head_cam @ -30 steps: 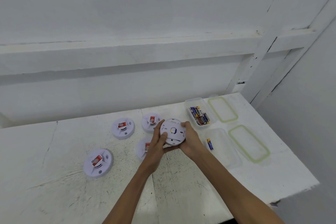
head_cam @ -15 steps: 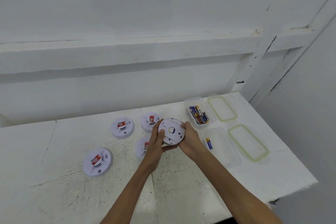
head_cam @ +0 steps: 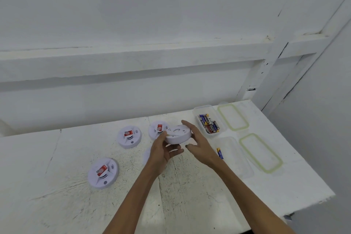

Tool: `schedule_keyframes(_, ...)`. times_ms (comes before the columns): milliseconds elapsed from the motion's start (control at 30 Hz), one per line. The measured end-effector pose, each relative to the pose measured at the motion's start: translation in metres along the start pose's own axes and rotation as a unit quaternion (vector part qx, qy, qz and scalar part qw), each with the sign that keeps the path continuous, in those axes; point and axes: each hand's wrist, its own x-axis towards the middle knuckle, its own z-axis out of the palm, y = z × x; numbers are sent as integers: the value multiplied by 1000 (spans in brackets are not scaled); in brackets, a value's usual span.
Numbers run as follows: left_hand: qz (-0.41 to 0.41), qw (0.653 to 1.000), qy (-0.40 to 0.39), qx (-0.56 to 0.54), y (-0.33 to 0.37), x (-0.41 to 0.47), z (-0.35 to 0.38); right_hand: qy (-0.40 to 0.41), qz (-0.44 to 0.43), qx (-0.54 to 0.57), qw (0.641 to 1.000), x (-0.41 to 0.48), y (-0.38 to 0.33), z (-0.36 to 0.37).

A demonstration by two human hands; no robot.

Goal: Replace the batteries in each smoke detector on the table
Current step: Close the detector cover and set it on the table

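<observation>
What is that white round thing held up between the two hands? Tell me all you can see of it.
It is a smoke detector: a thick white disc, plastic by the look, with faint curved marks on its upper face. No red label shows on this side. It is held tilted above the table. The left hand grips its near left edge, thumb on top, and the right hand touches its far right rim with its fingers.

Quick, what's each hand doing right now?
Left hand: holds the detector.
Right hand: open, fingers against the detector.
</observation>
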Motion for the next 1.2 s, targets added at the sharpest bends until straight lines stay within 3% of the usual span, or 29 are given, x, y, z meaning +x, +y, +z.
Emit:
schedule_keyframes(100, -23, 999, -16, 19, 8, 1, -2, 23, -74, -77, 994, 2, 3, -6)
schedule_keyframes(333, 0, 990, 16, 143, 9, 2, -7, 55, -62, -95, 992, 5, -5, -7)
schedule_keyframes(633, 57, 990, -11, 132, 5, -1, -3, 78, 26, -1, 997, 7, -6, 4)
schedule_keyframes(833, 56, 992, 19, 109, 3, 2, -3, 74, 63, 16, 995, 9, -6, 1)
schedule_keyframes(1067, 59, 980, 8, 191, 11, 10, -13, 60, 52, 22, 997, 4, -12, 2)
schedule_keyframes(1200, 51, 982, 19, 179, 13, 12, -18, 97, 105, 52, 988, 7, -9, 2)
